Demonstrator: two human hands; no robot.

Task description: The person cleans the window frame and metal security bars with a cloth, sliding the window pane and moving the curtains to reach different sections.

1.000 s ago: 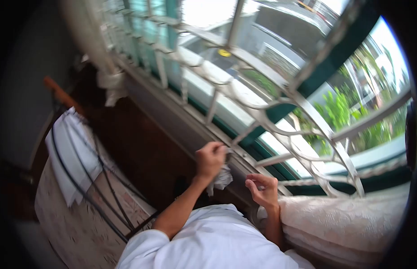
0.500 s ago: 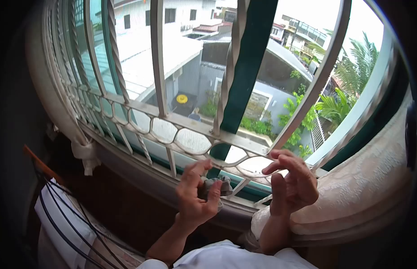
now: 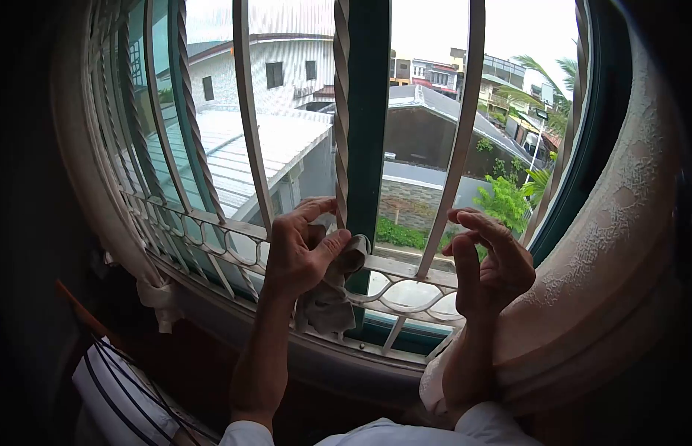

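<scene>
A crumpled grey cloth (image 3: 331, 308) hangs from my left hand (image 3: 297, 249), draped over the lower rail of the white window grille (image 3: 405, 269). My left fingers are bent around the twisted bar (image 3: 342, 111) just above that rail, with the thumb against the cloth. Part of the cloth is hidden behind the hand. To the right, my right hand (image 3: 496, 264) is raised beside a plain upright bar (image 3: 459, 149). Its fingers are curved and apart from the thumb, and nothing shows between them.
Behind the grille stands a dark green window frame (image 3: 366, 134). A pale patterned curtain (image 3: 595, 260) hangs at the right, and another curtain (image 3: 78, 163) is tied at the left. Black cables (image 3: 130, 386) cross a white item at lower left. Roofs and plants show outside.
My left hand has moved up with the cloth to the twisted bar, and the cloth now hangs down below it. My right hand stays raised. The view has tilted up and turned.
</scene>
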